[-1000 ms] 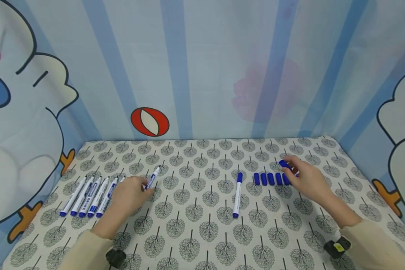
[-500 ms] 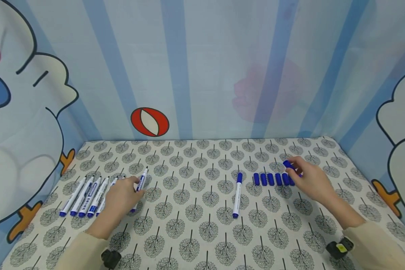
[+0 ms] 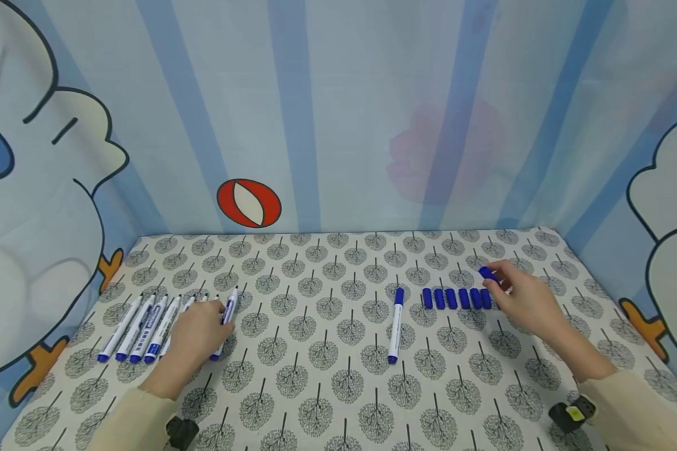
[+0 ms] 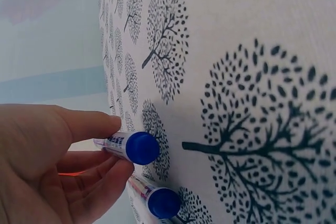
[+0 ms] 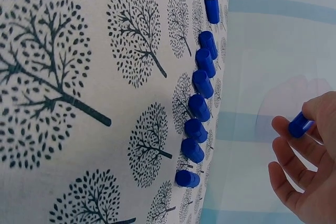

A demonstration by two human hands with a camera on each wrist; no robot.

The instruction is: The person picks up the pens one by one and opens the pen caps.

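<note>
My left hand (image 3: 194,332) pinches a white whiteboard marker (image 3: 230,307) with a bare dark tip and blue end, at the right end of a row of several uncapped markers (image 3: 148,330). In the left wrist view, thumb and fingers grip its barrel, just beside a neighbouring marker (image 4: 163,203). Whether it touches the cloth, I cannot tell. At the right, my right hand (image 3: 524,299) holds a blue marker cap (image 5: 300,125) between thumb and fingertip, raised near the right end of a row of several blue caps (image 3: 452,299) on the cloth.
One capped marker (image 3: 396,326) lies between the two rows, left of the caps. A tree-patterned cloth (image 3: 316,376) covers the table. A striped blue backdrop (image 3: 350,125) with cartoon figures stands behind and at both sides.
My left hand has brought the uncapped marker leftward and down, beside the marker row. My right hand, still holding the cap, has shifted slightly right, uncovering more of the cap row.
</note>
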